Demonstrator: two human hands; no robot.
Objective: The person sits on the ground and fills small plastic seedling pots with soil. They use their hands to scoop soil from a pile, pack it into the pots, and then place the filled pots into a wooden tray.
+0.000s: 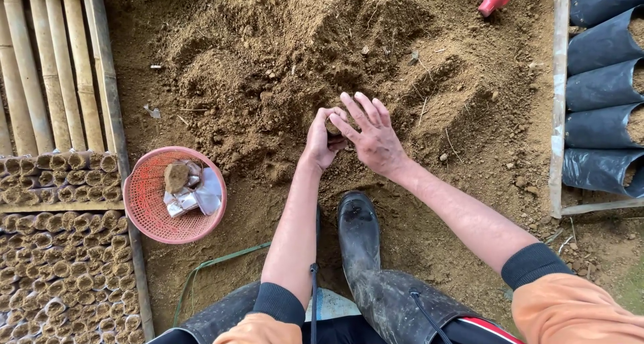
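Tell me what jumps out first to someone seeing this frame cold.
At centre, the left hand is closed around a small soil-filled tube while the right hand spreads its fingers over it, above a big soil heap. To the left lies a pink basket with clear wrappers, beside packed rows of filled tubes; black grow bags line the right edge.

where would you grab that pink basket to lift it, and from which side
Take the pink basket by its rim, probably on the right edge nearest the left hand, coming from above. It sits upright and open on the soil with clear rim all round; the left edge is close to rows of small filled tubes.
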